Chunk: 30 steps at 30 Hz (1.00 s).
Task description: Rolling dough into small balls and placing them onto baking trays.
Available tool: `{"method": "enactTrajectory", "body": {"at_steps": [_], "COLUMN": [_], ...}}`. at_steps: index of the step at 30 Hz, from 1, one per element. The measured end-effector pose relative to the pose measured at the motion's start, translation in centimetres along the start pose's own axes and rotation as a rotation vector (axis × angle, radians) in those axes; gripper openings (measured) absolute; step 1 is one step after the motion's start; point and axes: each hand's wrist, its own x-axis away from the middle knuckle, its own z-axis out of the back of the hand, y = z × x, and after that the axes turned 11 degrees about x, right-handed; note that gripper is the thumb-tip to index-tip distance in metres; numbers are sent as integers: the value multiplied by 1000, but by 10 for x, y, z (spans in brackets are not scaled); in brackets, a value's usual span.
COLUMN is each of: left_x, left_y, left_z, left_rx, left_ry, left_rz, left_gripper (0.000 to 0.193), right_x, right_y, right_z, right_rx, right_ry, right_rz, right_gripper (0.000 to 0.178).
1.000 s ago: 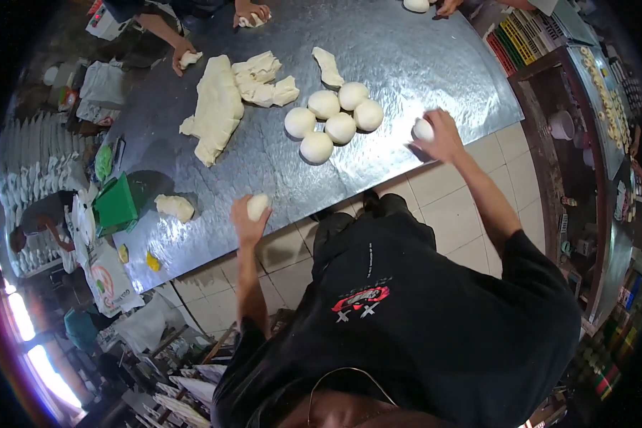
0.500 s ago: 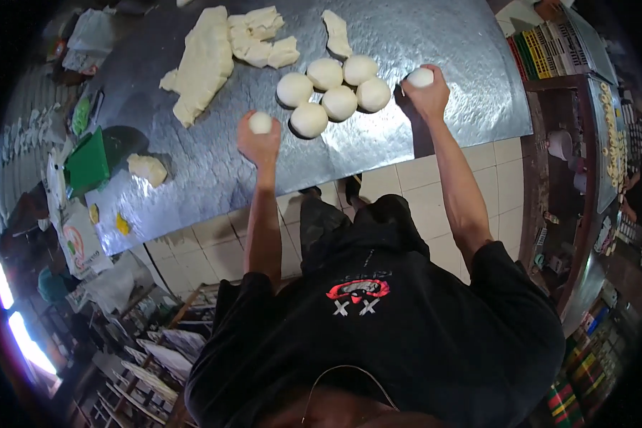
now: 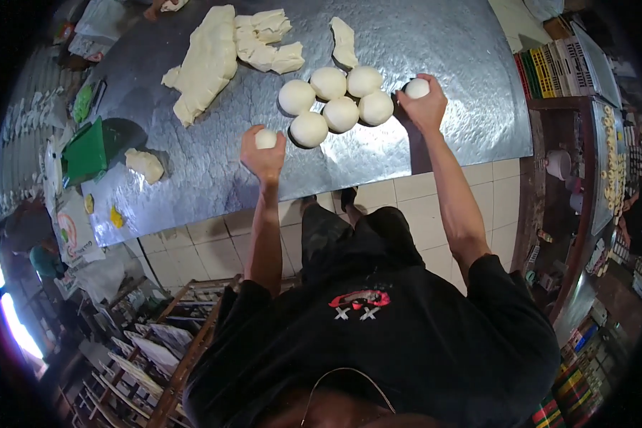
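Note:
My left hand (image 3: 263,158) is cupped around a small white dough ball (image 3: 265,139) on the metal table, left of a group of dough balls. Farther right, my right hand (image 3: 425,108) curls around another white dough ball (image 3: 417,88), its fingers wrapped about the sides. Between my hands several larger, smooth dough balls (image 3: 341,114) sit close together in two rows. Behind them lie a long strip of dough (image 3: 343,43), a torn flat piece (image 3: 267,44) and a big flat slab of dough (image 3: 208,64).
A lump of dough (image 3: 144,165) rests on the table (image 3: 471,68) at the left, near a green container (image 3: 85,153) and a small yellow piece (image 3: 117,217). Stacked crates (image 3: 549,70) stand on a shelf at the right. At the far edge, another person's hand (image 3: 155,10) shows.
Both hands have shifted slightly toward me with the dough balls under them. Another person's hand has come into view at the far left edge. The view has tilted a little.

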Motion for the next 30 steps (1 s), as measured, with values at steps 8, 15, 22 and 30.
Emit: {"method": "enactTrajectory", "body": {"at_steps": [8, 15, 22, 30], "left_x": [65, 43, -58, -91], "left_y": [51, 147, 232, 29], "left_z": [36, -3, 19, 133], "left_rx": [-130, 415, 583, 69], "left_ry": [-160, -254, -201, -40], "left_rz": [11, 305, -173, 0], "left_gripper": [53, 59, 68, 60], "right_x": [59, 73, 25, 9], "right_y": [-4, -85, -121, -53], "right_z": [48, 98, 113, 18], "right_rx": [122, -253, -540, 606], "right_ry": [-270, -609, -215, -189], "right_rz": [127, 439, 469, 132], "right_gripper": [59, 64, 67, 67]}}
